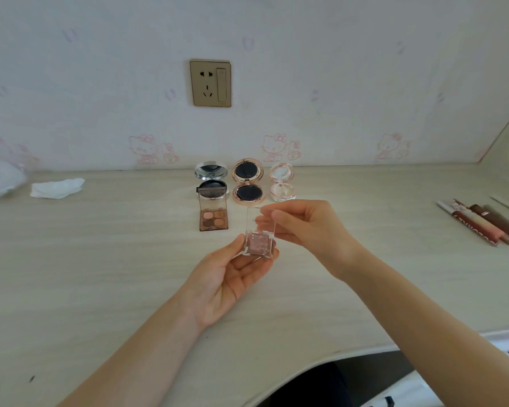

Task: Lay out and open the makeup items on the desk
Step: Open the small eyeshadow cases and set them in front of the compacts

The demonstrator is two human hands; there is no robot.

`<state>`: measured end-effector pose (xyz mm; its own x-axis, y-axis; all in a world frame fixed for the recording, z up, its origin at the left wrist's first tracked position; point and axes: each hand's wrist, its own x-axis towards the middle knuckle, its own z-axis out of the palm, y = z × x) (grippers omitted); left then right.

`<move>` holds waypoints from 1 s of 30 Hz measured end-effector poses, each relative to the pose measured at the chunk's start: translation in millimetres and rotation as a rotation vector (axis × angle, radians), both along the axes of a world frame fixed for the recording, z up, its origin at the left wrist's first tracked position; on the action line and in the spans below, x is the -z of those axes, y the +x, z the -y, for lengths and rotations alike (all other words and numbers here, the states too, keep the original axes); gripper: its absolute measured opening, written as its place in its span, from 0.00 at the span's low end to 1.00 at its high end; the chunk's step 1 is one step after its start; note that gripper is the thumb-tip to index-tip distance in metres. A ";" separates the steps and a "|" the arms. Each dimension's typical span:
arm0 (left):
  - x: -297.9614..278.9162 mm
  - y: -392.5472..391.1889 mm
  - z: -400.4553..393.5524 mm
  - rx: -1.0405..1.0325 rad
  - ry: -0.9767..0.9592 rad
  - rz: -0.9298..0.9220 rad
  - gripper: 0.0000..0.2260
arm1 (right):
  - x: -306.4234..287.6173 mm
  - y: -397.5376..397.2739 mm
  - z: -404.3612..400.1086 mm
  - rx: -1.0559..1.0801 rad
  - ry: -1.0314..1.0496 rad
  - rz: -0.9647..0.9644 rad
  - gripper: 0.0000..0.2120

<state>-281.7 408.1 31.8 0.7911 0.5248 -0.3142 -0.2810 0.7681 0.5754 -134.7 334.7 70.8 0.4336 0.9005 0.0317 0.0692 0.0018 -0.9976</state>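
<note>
Right hand (303, 227) fingertips (272, 215) pinch the top edge of a clear lid (260, 220), which stands nearly upright, hinged at the far side of a small square glitter eyeshadow (257, 244). Left hand (232, 277), palm up, cradles that eyeshadow, thumb on its left side and fingertips curled under its right. The pan lies directly below the right fingers and above the left palm, held over the desk (115, 274) rather than resting on it.

The lid's long axis runs up from the hinge toward the wall. To finish opening, it would likely swing away from the person, so the right hand is the one placed to move it while the left steadies.

Just beyond the fingers, 4 items already lie open: a 4-pan palette (213, 215) to the far left, then 3 round compacts (248, 182) in a row behind. Free desk sits right of the palette, beneath the hands. Well to the right lie several pencils and tubes (479, 224), unopened. Far left, a crumpled tissue (56, 188).
</note>
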 end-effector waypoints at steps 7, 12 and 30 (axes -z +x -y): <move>2.1 -6.3 -9.9 -0.053 0.384 -0.151 0.13 | 7.0 11.8 -10.5 0.045 -0.024 -0.032 0.08; 12.8 -9.2 -15.9 -0.175 1.124 -0.501 0.11 | 15.4 20.1 -10.8 0.053 -0.093 -0.032 0.08; 37.8 -6.1 -22.5 -0.168 1.905 -0.595 0.04 | 36.6 23.6 -7.4 -0.005 -0.155 0.287 0.06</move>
